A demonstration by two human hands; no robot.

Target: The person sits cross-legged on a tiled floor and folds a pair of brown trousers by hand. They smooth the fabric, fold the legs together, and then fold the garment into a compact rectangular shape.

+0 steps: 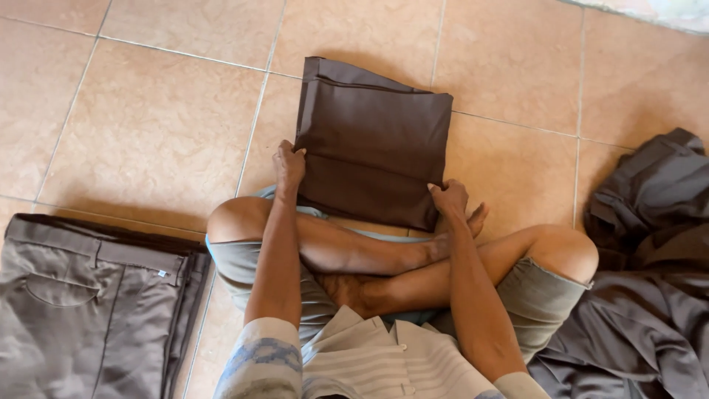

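The dark brown garment (pixel 371 140) lies on the tiled floor (pixel 148 125) just in front of the person's crossed legs, already folded into a compact rectangle with squared edges, so the folding of this piece looks all but finished. The left hand (pixel 289 164) grips its near left edge, fingers curled over the cloth, and the right hand (pixel 448 196) pinches its near right corner in the same way (both hands are closed on the fabric, not resting flat). What seems left for this piece is only a final tidy or setting it aside. A grey pair of trousers (pixel 88 303) lies spread flat on the floor to the person's left, and a heap of dark grey clothes (pixel 650 273) sits unfolded to the right, touching the knee, so more folding appears to remain
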